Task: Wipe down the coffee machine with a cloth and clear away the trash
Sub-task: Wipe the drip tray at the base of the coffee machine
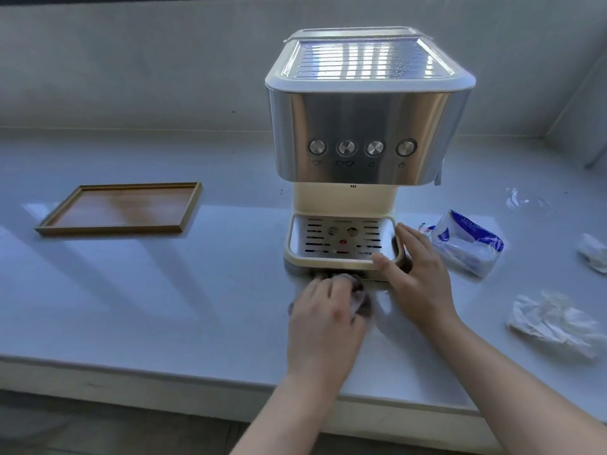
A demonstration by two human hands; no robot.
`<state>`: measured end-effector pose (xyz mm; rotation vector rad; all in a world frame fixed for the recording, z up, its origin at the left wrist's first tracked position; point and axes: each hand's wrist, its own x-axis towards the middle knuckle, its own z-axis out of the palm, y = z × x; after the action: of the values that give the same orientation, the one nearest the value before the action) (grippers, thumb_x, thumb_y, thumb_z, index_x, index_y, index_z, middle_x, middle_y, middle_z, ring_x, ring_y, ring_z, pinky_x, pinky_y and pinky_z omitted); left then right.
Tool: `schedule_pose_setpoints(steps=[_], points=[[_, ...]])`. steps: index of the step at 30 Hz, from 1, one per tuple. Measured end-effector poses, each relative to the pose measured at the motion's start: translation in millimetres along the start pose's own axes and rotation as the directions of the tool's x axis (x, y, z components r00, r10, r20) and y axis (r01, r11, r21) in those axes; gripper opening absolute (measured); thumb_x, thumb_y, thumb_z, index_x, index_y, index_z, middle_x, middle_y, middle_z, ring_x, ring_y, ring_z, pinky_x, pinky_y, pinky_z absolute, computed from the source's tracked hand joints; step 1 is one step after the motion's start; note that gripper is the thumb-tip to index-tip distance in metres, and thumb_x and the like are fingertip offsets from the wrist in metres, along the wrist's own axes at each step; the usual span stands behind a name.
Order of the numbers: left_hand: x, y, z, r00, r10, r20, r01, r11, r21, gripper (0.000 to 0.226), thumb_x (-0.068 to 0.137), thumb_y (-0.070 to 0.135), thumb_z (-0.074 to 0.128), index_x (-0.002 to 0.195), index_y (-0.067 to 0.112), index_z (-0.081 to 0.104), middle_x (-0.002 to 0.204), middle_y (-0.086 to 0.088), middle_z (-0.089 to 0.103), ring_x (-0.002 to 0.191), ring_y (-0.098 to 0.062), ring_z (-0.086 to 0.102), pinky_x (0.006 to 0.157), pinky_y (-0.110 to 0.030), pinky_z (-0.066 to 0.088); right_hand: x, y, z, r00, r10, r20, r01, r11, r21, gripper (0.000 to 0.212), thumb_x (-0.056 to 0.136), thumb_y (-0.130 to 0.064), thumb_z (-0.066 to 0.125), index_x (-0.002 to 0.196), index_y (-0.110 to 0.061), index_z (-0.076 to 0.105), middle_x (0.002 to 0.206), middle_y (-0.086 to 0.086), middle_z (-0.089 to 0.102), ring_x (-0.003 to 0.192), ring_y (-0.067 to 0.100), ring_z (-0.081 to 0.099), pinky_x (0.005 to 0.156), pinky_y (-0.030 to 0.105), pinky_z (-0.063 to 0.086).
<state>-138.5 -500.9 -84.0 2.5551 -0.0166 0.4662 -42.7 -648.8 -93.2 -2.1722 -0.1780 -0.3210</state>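
I am on the wiping step. My left hand point(325, 311) has its fingers curled tight round the crumpled dark and white cloth point(360, 295). I press it on the low front edge of the shiny silver and cream coffee machine point(361, 126), just under the metal drip tray with slots point(341, 238). My right hand point(417, 277) lies flat on the right corner of that tray, fingers straight and close together, I think to stop the machine sliding. Next I should rub along the bottom edge, then go up to the silver face with the four round knobs point(346, 147). The trash is not picked up yet. The blue and white soft tissue pack point(466, 241) sits just beside my right hand. The crumpled clear plastic wrapper point(555, 320) and the small white paper ball point(591, 252) lie further right on the white counter point(164, 290). The counter's front edge is near my wrists, so I must not drag things off it. There is lots of open room on the left, up to the flat brown wooden tray point(121, 208).
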Motion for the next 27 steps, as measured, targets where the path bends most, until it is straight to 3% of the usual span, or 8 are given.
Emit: schedule_pose_setpoints(steps=[4, 8, 11, 14, 18, 22, 25, 27], points=[[6.7, 29.1, 21.5, 0.986, 0.112, 0.123, -0.111, 0.994, -0.02, 0.024, 0.082, 0.027, 0.061, 0.103, 0.016, 0.057, 0.104, -0.006, 0.064, 0.103, -0.026, 0.054, 0.083, -0.04, 0.045, 0.4, -0.7, -4.2, 0.998, 0.066, 0.011, -0.067, 0.985, 0.159, 0.059, 0.084, -0.047, 0.057, 0.138, -0.024, 0.053, 0.124, -0.016, 0.057, 0.103, 0.001, 0.052, 0.095, 0.028, 0.04], [21.7, 41.8, 23.0, 0.949, 0.21, 0.234, -0.166, 0.967, -0.195, 0.02, 0.077, 0.016, 0.068, 0.09, 0.009, 0.054, 0.094, -0.016, 0.062, 0.091, -0.034, 0.054, 0.074, -0.042, 0.041, 3.0, 8.0, -6.9, 0.991, 0.135, 0.021, -0.133, 0.925, 0.356, 0.031, 0.085, -0.052, 0.054, 0.106, -0.029, 0.056, 0.107, -0.013, 0.056, 0.102, 0.009, 0.049, 0.092, 0.033, 0.037], [24.5, 22.9, 11.1, 0.9, 0.318, 0.3, -0.238, 0.932, -0.273, 0.022, 0.078, 0.019, 0.071, 0.095, 0.012, 0.059, 0.094, -0.01, 0.063, 0.091, -0.03, 0.056, 0.074, -0.04, 0.045, 2.0, 9.8, -8.2, 0.986, 0.163, -0.035, -0.131, 0.89, 0.438, 0.044, 0.085, -0.048, 0.057, 0.124, -0.03, 0.061, 0.118, -0.018, 0.061, 0.114, 0.004, 0.054, 0.097, 0.025, 0.037], [13.0, -8.4, -7.0, 0.892, 0.343, 0.295, -0.266, 0.925, -0.27, 0.026, 0.079, 0.031, 0.059, 0.104, 0.024, 0.058, 0.104, 0.003, 0.063, 0.099, -0.019, 0.056, 0.079, -0.037, 0.048, 1.5, 6.8, -7.7, 0.99, 0.122, -0.064, -0.093, 0.933, 0.347, 0.043, 0.088, -0.045, 0.053, 0.123, -0.022, 0.063, 0.117, -0.008, 0.066, 0.111, 0.006, 0.057, 0.097, 0.028, 0.042], [-5.2, -60.5, -41.7, 0.952, 0.228, 0.202, -0.189, 0.962, -0.196, 0.04, 0.077, 0.037, 0.049, 0.115, 0.03, 0.059, 0.124, 0.016, 0.061, 0.115, -0.01, 0.056, 0.089, -0.034, 0.05, -2.9, 0.8, -4.3, 0.988, 0.001, -0.155, 0.018, 0.993, 0.118, 0.023, 0.091, -0.031, 0.06, 0.105, -0.014, 0.065, 0.102, 0.002, 0.066, 0.098, 0.019, 0.06, 0.085, 0.037, 0.048], [-12.0, -112.5, -76.0, 0.986, 0.095, 0.139, -0.086, 0.994, -0.063, 0.042, 0.077, 0.028, 0.058, 0.118, 0.034, 0.056, 0.129, 0.018, 0.059, 0.128, -0.01, 0.048, 0.1, -0.04, 0.046, -8.1, -1.1, -0.2, 0.939, -0.196, -0.282, 0.166, 0.978, -0.124, 0.013, 0.084, -0.005, 0.071, 0.096, -0.004, 0.064, 0.092, 0.008, 0.063, 0.087, 0.027, 0.061, 0.078, 0.038, 0.051], [-17.8, -125.0, -87.0, 0.991, -0.041, 0.124, 0.031, 0.996, 0.086, 0.047, 0.08, 0.024, 0.06, 0.124, 0.035, 0.051, 0.136, 0.016, 0.053, 0.138, -0.012, 0.038, 0.108, -0.051, 0.033, -10.7, -0.8, 2.6, 0.915, -0.313, -0.255, 0.249, 0.934, -0.256, 0.014, 0.08, -0.003, 0.072, 0.091, -0.006, 0.065, 0.088, 0.007, 0.06, 0.084, 0.029, 0.057, 0.074, 0.04, 0.05], [-22.4, -118.5, -86.5, 0.992, -0.088, 0.093, 0.077, 0.99, 0.115, 0.047, 0.079, 0.018, 0.066, 0.124, 0.026, 0.055, 0.132, 0.006, 0.056, 0.132, -0.021, 0.045, 0.104, -0.053, 0.037, -13.8, -3.4, 4.1, 0.897, -0.393, -0.201, 0.311, 0.886, -0.344, 0.012, 0.079, -0.004, 0.072, 0.088, -0.006, 0.066, 0.087, 0.008, 0.058, 0.083, 0.03, 0.054, 0.071, 0.041, 0.048]])
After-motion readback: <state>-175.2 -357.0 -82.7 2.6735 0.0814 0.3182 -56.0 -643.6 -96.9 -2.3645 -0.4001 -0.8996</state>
